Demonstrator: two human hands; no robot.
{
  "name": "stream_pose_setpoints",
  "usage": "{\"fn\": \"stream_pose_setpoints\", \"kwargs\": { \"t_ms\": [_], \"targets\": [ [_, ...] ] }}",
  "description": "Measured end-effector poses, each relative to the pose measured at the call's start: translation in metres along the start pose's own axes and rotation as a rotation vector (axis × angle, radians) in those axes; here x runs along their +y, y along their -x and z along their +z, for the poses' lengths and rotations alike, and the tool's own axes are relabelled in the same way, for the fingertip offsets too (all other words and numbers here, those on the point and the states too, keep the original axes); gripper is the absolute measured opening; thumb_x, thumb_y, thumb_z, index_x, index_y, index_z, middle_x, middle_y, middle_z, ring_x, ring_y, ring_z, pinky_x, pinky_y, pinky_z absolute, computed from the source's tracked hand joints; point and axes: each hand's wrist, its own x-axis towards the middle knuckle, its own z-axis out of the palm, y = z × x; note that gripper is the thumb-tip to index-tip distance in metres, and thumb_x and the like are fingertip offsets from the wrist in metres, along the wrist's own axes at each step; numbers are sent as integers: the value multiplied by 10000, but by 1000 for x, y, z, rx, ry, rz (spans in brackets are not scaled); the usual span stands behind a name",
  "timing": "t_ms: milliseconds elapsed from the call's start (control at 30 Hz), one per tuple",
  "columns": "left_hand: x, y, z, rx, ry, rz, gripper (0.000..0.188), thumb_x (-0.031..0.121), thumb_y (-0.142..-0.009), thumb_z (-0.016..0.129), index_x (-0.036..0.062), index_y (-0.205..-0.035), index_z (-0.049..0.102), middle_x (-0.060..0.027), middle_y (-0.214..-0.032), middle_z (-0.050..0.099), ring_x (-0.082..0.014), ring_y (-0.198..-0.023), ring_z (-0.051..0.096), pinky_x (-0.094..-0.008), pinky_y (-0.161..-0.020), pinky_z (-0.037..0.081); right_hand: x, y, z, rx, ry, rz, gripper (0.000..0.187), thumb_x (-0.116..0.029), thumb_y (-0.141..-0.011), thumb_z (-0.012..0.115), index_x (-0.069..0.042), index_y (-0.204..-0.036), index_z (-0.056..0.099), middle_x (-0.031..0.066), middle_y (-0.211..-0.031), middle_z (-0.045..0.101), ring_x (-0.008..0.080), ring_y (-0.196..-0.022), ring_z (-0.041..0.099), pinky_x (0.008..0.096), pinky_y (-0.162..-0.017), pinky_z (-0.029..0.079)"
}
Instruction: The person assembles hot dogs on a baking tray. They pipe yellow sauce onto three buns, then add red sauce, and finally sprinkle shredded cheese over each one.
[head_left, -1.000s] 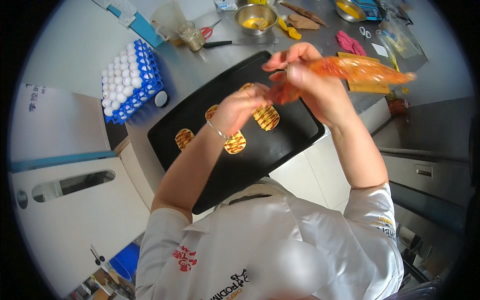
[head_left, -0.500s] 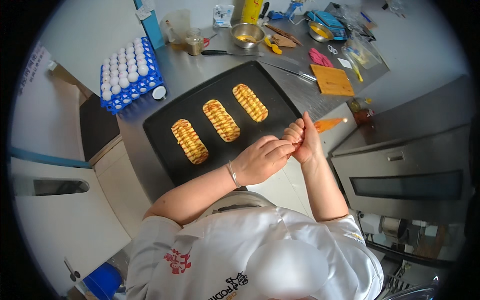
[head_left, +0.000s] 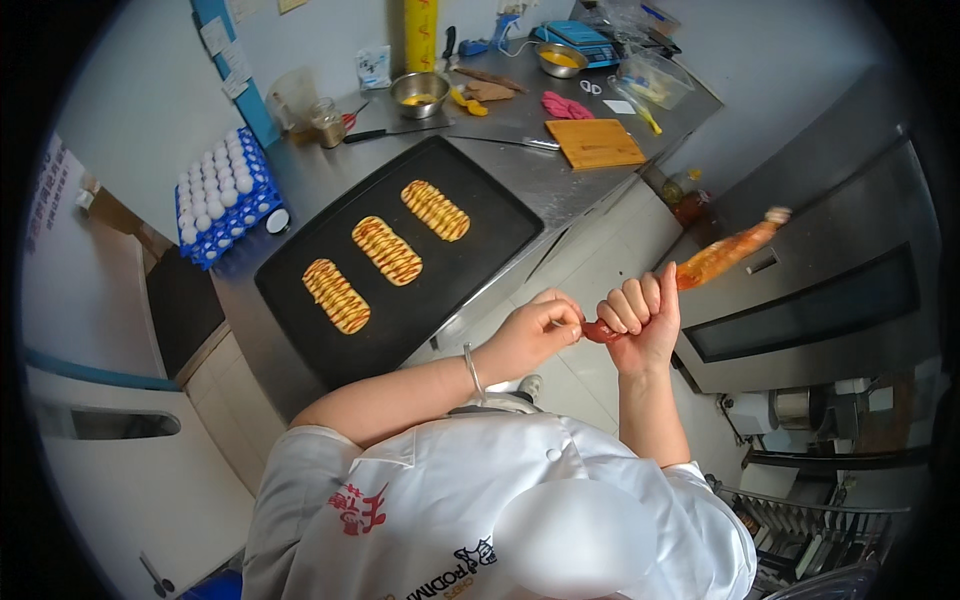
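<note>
My right hand [head_left: 640,315] is wrapped round a clear piping bag [head_left: 728,256] smeared with red sauce. The bag's twisted tail sticks out above the fist, and a bulge of red sauce shows below it. At the narrow end, my left hand [head_left: 538,332] pinches the tip between thumb and fingers. Both hands are off the right side of a black baking tray [head_left: 430,285], above the floor. Three long flat dough pieces lie on the tray: a left one [head_left: 336,297], a middle one [head_left: 387,250] and a right one [head_left: 435,210], all striped with yellow and red sauce.
Behind the tray are knives [head_left: 395,131], a metal bowl [head_left: 420,95] with yellow liquid, a glass jar [head_left: 327,123] and a wooden board [head_left: 596,144]. White eggs fill a blue egg tray [head_left: 262,195] at the left. A steel cabinet [head_left: 830,280] stands to the right.
My view has turned to the right. Both hands have moved right, away from the tray, with the piping bag, whose tail now swings further up and out.
</note>
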Motion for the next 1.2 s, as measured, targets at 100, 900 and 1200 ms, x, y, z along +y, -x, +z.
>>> {"fn": "stream_pose_setpoints", "kwargs": {
  "t_ms": [100, 900, 1200],
  "targets": [
    [-3, -34, 35, 114, -757, 548, 73, 67, -847, 647, 47, -826, 580, -62, -1042, 549, -214, -841, 597, -343, -740, 499, -45, -8, -32, 81, -33, -6, 563, -432, -1055, 327, -161, -566, 263, -52, -477, 188, 89, -408, 169, 258, -394, 193],
    [-205, -350, 190, -240, -325, -160, 458, 137, -850, 668, 35, -1266, 505, -130, -1304, 504, -285, -1082, 613, -410, -917, 488, -208, -125, -291, 649, 564, -48, 430, -452, -1033, 411, -89, -822, 501, 48, -710, 567, 135, -665, 527, 279, -626, 417],
    [-261, -607, -90, 266, -1282, -236, 433, 424, -892, 576, 122, -1198, 630, -119, -1203, 608, -330, -1130, 547, -453, -947, 450, -309, -207, -345, 658, 1135, 54, 462, -406, -1034, 431, -41, -787, 569, 40, -649, 560, 94, -560, 460, 246, -526, 359]
  ]
}}
